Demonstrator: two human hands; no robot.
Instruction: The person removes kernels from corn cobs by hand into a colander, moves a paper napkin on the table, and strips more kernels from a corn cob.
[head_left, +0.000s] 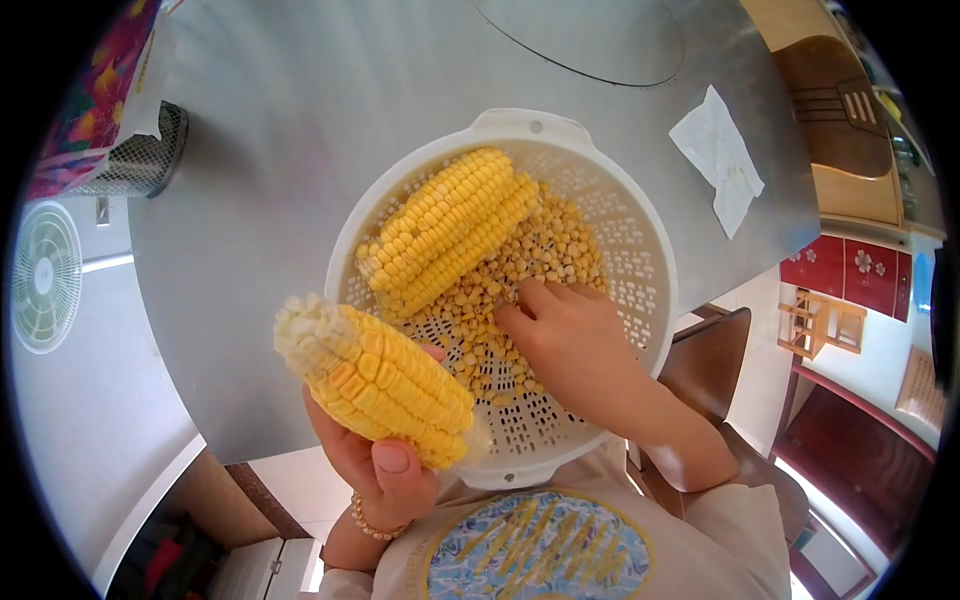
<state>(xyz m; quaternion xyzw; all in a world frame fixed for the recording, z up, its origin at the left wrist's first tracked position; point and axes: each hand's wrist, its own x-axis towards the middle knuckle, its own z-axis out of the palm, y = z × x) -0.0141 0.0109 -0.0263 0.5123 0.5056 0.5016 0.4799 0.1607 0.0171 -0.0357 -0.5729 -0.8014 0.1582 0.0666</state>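
Note:
My left hand (pixel 385 478) is wrapped round a yellow corn cob (pixel 385 385), held tilted over the lower left rim of a white colander (pixel 655 250). Two more whole cobs (pixel 450 215) lie side by side in the colander's upper left. Loose corn kernels (pixel 480 330) are spread over its middle and right. Among these kernels rests my right hand (pixel 570 345), back up, its fingers bent down and their tips hidden, so whether it holds any kernels cannot be seen.
The colander stands on a grey metal table (pixel 250 250). A crumpled white tissue (pixel 722 160) lies at the right, a black wire mesh basket (pixel 150 155) at the upper left. Brown chairs (pixel 705 360) are beyond the right edge, a white fan (pixel 46 277) far left.

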